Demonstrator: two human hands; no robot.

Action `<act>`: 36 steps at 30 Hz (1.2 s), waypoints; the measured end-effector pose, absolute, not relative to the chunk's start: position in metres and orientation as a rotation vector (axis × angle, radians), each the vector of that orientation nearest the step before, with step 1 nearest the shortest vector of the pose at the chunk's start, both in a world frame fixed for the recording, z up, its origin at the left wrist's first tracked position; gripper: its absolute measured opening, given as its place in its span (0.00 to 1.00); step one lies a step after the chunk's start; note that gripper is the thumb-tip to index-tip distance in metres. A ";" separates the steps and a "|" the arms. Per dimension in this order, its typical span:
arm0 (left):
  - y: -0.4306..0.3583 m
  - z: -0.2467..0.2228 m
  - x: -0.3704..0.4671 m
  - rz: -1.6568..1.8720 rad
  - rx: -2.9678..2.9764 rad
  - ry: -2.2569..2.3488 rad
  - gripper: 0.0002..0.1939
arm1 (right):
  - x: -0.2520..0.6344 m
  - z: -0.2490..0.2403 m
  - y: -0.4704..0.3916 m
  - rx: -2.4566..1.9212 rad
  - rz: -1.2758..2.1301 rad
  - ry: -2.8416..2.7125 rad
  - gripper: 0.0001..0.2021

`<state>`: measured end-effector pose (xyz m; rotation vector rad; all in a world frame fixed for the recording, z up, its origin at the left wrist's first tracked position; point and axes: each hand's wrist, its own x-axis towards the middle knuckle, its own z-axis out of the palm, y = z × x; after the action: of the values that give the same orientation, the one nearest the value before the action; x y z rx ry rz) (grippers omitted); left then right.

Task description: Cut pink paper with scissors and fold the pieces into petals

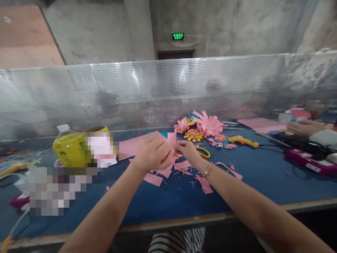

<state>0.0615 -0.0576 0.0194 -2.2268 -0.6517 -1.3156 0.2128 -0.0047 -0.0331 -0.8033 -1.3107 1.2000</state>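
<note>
Over the middle of the blue table, my left hand (154,153) is closed with its fingers curled, its back toward me. My right hand (189,150) pinches with thumb and forefinger close beside it. Between them is a piece of pink paper (172,139), with both hands at its edges; my left fingertips are partly hidden and blurred. Scissors with a yellow handle (204,152) lie just beyond my right hand. Cut pink scraps (154,179) are strewn below and around the hands. A larger pink sheet (127,147) lies behind my left hand.
Fringed paper flowers (209,123) are heaped behind my right hand, near a yellow glue gun (244,141). At left stand a yellow-wrapped bottle (67,149) and a tape roll (96,129). Another person's hand (304,128) is at far right, by a purple power strip (310,163). A perforated metal panel (126,95) borders the back.
</note>
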 end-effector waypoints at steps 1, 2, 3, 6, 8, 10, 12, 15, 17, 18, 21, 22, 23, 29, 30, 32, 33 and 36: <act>-0.051 0.015 0.065 -1.257 -2.248 -0.742 0.09 | 0.213 -0.034 -0.004 -0.822 1.179 -1.335 0.09; -0.043 0.009 0.070 -1.211 -2.269 -0.866 0.09 | 0.214 -0.035 -0.002 -0.842 1.153 -1.364 0.08; -0.036 0.002 0.074 -1.187 -2.272 -1.039 0.09 | 0.214 -0.036 -0.001 -0.860 1.120 -1.399 0.07; -0.018 -0.019 0.084 -1.297 -2.351 -1.350 0.11 | 0.216 -0.039 0.002 -0.931 0.924 -1.530 0.05; -0.014 -0.028 0.085 -1.399 -2.437 -1.449 0.11 | 0.215 -0.039 0.002 -0.981 0.726 -1.636 0.04; -0.013 -0.031 0.084 -1.422 -2.515 -1.499 0.10 | 0.215 -0.038 -0.001 -1.015 0.556 -1.727 0.05; -0.014 -0.032 0.083 -1.449 -2.515 -1.570 0.12 | 0.213 -0.036 -0.005 -1.020 0.472 -1.790 0.05; -0.013 -0.031 0.083 -1.616 -2.511 -1.714 0.14 | 0.211 -0.034 -0.009 -0.980 0.505 -1.828 0.05; -0.012 -0.031 0.084 -1.878 -2.624 -1.822 0.12 | 0.210 -0.034 -0.010 -0.962 0.581 -1.824 0.06; -0.012 -0.031 0.084 -2.038 -2.694 -1.874 0.11 | 0.210 -0.035 -0.009 -0.957 0.623 -1.820 0.07; -0.014 -0.029 0.083 -2.403 -2.819 -1.953 0.07 | 0.211 -0.036 -0.007 -0.929 0.717 -1.815 0.08; -0.014 -0.029 0.082 -2.436 -2.843 -1.954 0.07 | 0.211 -0.036 -0.006 -0.923 0.728 -1.820 0.07; -0.015 -0.029 0.081 -2.432 -2.871 -1.949 0.08 | 0.212 -0.036 -0.006 -0.925 0.731 -1.826 0.07; -0.012 -0.034 0.080 -2.462 -2.912 -1.853 0.09 | 0.215 -0.037 -0.005 -0.949 0.700 -1.796 0.02; -0.012 -0.034 0.080 -2.520 -2.893 -1.866 0.08 | 0.216 -0.038 -0.004 -0.970 0.666 -1.788 0.02; -0.013 -0.033 0.079 -2.681 -2.827 -1.891 0.08 | 0.217 -0.039 -0.002 -1.017 0.603 -1.776 0.02; -0.013 -0.032 0.079 -2.780 -2.786 -1.885 0.08 | 0.217 -0.039 -0.001 -1.032 0.594 -1.770 0.02; -0.016 -0.028 0.076 -3.079 -2.655 -1.787 0.06 | 0.219 -0.042 0.004 -1.023 0.699 -1.742 0.04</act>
<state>0.0764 -0.0160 -0.0279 -2.6551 -1.7871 -3.0788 0.2188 0.0038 -0.0417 -1.0232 -1.7424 0.6986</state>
